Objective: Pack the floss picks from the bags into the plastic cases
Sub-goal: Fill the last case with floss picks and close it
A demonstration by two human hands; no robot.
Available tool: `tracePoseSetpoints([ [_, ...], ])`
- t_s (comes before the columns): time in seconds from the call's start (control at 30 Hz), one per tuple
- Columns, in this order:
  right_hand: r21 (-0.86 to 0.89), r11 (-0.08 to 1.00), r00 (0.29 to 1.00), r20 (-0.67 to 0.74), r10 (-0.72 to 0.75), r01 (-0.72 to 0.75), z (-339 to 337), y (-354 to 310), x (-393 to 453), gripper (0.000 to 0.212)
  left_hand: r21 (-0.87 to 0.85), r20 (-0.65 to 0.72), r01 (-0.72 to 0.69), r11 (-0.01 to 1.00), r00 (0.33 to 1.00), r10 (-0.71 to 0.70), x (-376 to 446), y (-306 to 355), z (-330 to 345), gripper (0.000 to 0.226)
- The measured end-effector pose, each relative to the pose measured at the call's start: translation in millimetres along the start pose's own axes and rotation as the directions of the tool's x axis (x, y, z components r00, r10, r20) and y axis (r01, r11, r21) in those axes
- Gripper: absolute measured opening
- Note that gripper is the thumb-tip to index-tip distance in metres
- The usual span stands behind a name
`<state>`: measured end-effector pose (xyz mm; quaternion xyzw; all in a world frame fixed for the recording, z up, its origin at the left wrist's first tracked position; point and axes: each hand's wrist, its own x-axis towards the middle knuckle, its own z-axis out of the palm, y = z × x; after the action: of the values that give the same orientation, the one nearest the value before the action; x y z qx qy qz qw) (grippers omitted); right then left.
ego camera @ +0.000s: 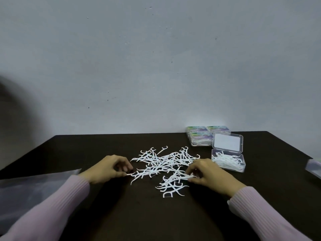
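A loose heap of white floss picks (pixel 165 162) lies spread on the dark table (pixel 121 214). My left hand (pixel 107 168) pinches floss picks at the heap's left edge. My right hand (pixel 206 173) pinches a small bunch of picks at the heap's right side. To the right of the heap stands an open clear plastic case (pixel 228 160), its lid (pixel 227 142) tilted back and several picks inside. Behind it sit closed, labelled cases (pixel 201 137) in a stack by the wall.
A clear plastic bag (pixel 34 186) lies flat at the table's left edge under my left sleeve. Another bag or packet (pixel 313 166) shows at the right edge. A grey wall stands right behind the table.
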<state>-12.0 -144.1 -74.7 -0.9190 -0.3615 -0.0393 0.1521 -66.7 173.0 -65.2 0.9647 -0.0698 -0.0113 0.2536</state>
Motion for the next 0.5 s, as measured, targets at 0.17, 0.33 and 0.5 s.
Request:
tracePoseSetpoints([
  [0.17,-0.047,0.999,0.998,-0.056,0.008,-0.011,3,-12,7,0.020,-0.103,-0.106,-0.044,0.994,0.994,0.033,9,16,21,0.016],
  [0.33,-0.095,0.995,0.994,-0.105,-0.025,0.015,0,-17,12,0.026,-0.169,-0.194,-0.110,0.980,0.978,0.076,18,33,37,0.013],
  [0.5,0.000,1.000,0.975,0.219,0.024,-0.024,-3,-17,18,0.071,-0.300,-0.139,-0.072,0.951,0.990,0.031,19,50,48,0.029],
])
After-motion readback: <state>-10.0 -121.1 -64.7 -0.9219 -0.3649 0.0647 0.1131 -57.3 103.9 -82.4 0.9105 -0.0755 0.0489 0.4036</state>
